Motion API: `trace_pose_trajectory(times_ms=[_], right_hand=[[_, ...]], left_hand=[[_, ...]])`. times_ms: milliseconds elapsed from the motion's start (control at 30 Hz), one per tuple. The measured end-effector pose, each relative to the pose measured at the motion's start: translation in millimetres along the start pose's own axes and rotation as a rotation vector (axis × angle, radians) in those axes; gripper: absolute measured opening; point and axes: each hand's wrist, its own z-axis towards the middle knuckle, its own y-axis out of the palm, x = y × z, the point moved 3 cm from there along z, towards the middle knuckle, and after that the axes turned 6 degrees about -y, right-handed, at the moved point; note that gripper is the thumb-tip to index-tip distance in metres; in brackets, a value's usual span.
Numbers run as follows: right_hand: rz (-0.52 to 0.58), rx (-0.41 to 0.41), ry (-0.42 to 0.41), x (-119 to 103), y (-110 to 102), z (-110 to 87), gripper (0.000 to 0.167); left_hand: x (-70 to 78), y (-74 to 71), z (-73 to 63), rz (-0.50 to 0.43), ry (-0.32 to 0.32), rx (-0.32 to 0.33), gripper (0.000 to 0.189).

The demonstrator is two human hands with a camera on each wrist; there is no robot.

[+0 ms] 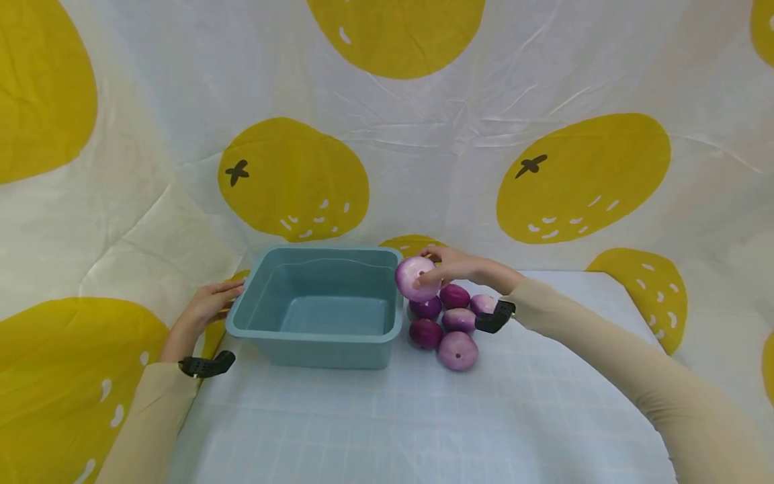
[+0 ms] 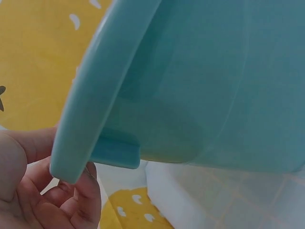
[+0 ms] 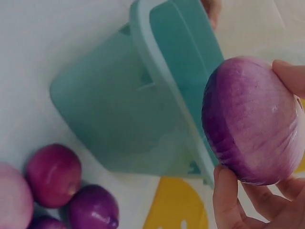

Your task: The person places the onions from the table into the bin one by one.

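Observation:
My right hand [image 1: 458, 266] holds a pale purple onion [image 1: 408, 277] up beside the right rim of a teal plastic basin [image 1: 326, 353]. In the right wrist view, the thumb and fingers grip the held onion [image 3: 250, 119] from its sides, with the basin wall [image 3: 109, 109] behind it. At the basin's left end, my left hand [image 1: 208, 306] is on the rim. The left wrist view shows the fingers of the left hand [image 2: 52, 200] curled about the rim [image 2: 86, 100] near a small tab under it. Nothing lies on the visible basin floor [image 1: 335, 316].
Several purple onions sit in a group right of the basin, including a dark one [image 1: 425, 333] and a lighter one [image 1: 457, 351] at the front. Light checked cloth [image 1: 375, 423] covers the table. A white curtain with yellow fruit prints [image 1: 441, 168] hangs behind.

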Motion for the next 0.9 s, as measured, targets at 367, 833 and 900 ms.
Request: trace_pose_trajectory(times_ms=[367, 833, 900], right_hand=[[-0.01, -0.087, -0.001, -34.0, 29.5, 58.8, 0.062], [0.001, -0.226, 0.04, -43.7, 90.3, 116.6, 0.069], [-0.015, -0.267, 0.045, -45.4, 99.4, 122.4, 0.07]], left_hand=[[0.9, -0.8, 2.4, -0.033, -0.025, -0.009, 0.06], [3.1, 0.9, 0.4, -0.048, -0.03, 0.018, 0.062], [3.0, 1.2, -0.5, -0.05, -0.031, 0.025, 0.061]])
